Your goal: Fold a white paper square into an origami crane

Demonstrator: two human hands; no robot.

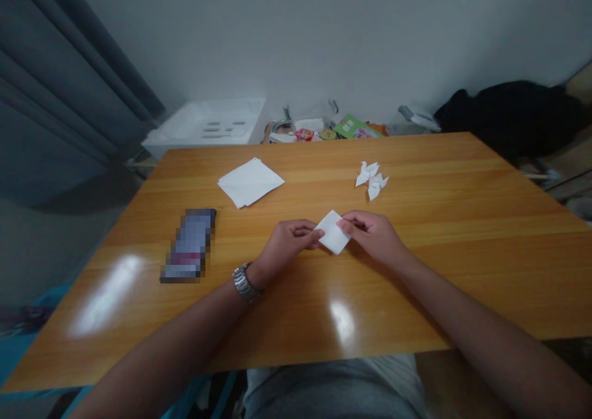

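Between my two hands is a small white folded paper (333,233), turned with one corner pointing away from me. My left hand (296,239), with a metal watch (245,282) on the wrist, pinches its left corner between thumb and fingers. At the right corner, my right hand (372,233) grips the paper, thumb on top. Beyond the right hand lie two white origami birds (367,171), close together. A stack of white paper sheets (251,183) rests farther back on the left.
A phone (189,245), blurred out, lies left on the wooden table (462,222). Behind the far edge are a white tray-like box (194,123), a green packet (354,126) and assorted small items. Dark cloth (513,117) is heaped at the back right.
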